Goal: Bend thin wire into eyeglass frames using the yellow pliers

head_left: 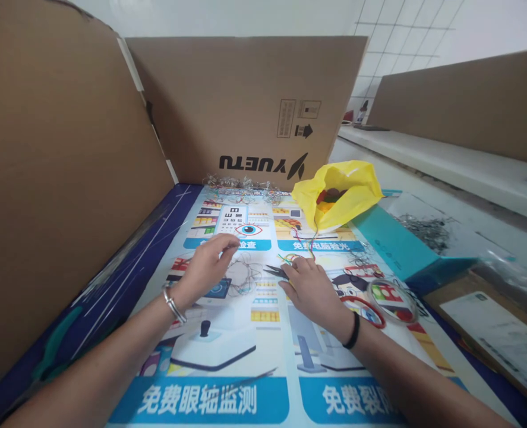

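Observation:
My right hand (pixel 313 290) is closed around a pair of small scissors (pixel 274 271), whose dark pointed blades stick out to the left, slightly apart; their handles are hidden in the palm. Thin coloured cords (pixel 291 258) lie just beyond its fingers, and a strand runs up toward the yellow bag (pixel 337 193). To the left, my left hand (pixel 206 266) hovers with fingers curled and the thumb near the index finger. Whatever it pinches, if anything, is too small to make out. Close beside it is a loose tangle of fine wire (pixel 244 278) on the printed sheet (pixel 267 342).
Clear and red rings (pixel 392 302) lie right of my right hand. Silvery wire scraps (pixel 245 189) line the cardboard wall (pixel 245 101) at the back. A teal flap (pixel 392 244) and a carton (pixel 490 327) are at right. Green-handled pliers (pixel 56 345) lie at left.

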Demonstrator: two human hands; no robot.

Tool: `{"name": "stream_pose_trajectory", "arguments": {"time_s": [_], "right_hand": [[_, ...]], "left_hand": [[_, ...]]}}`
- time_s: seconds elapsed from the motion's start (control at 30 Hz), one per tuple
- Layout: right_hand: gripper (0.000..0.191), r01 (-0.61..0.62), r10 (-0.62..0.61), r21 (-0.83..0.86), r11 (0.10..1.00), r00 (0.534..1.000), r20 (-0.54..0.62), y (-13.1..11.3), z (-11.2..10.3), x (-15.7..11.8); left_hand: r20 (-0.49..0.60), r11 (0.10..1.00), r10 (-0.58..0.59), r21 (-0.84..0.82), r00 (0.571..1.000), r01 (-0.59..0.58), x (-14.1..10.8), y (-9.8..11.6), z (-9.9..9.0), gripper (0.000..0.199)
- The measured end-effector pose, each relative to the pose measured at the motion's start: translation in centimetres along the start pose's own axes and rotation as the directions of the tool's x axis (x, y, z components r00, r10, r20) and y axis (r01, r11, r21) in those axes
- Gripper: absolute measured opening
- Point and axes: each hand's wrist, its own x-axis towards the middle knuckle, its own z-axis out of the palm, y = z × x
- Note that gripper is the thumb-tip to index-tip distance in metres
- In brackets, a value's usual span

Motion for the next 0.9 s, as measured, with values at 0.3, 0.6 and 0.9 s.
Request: {"name": "stream_pose_trajectory", "arguments": {"time_s": [0.3,0.6,0.9], "right_hand": [[0.030,0.016,-0.016,0.018,1.000,1.000,-0.022,0.1,0.3,0.0],[0.030,0.027,-0.027,0.000,1.000,0.999,-0.044,-0.1,0.2,-0.1],[0.034,0.039,-0.039,-0.010,0.999,0.998,-0.044,-0.1,0.1,-0.1]], "left_hand": [[0.344,0.967,0.011,0.234,0.939,-0.097,-2.5,-2.0,3.8,0.046],[0.370,0.958,0.022,0.257,0.929,-0.125,-2.6,-1.9,3.8,0.052],[0.007,0.954,-0.213,-0.213,0.977,0.210,-1.0,-0.5,-1.8,0.043]]}}
